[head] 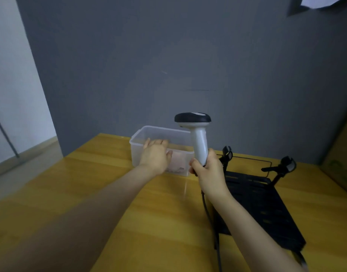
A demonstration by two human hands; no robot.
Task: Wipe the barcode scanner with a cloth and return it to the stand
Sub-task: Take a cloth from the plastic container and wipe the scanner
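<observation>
My right hand (209, 169) grips the lower handle of a white barcode scanner (198, 138) with a black head, held upright above the table. Its dark cable (210, 216) hangs down past my wrist. My left hand (156, 155) reaches over the near rim of a clear plastic box (161, 132), fingers spread, holding nothing. Inside the box lies a pale pink cloth (178, 165), seen through the wall just right of my left hand. A black stand (226, 155) with a forked cradle rises just right of my right hand.
A black perforated tray (266, 205) lies on the yellow wooden table (90, 183) at the right, with a second black forked holder (286, 165) behind it. A cardboard box (343, 154) stands at the far right. A grey wall runs behind the table.
</observation>
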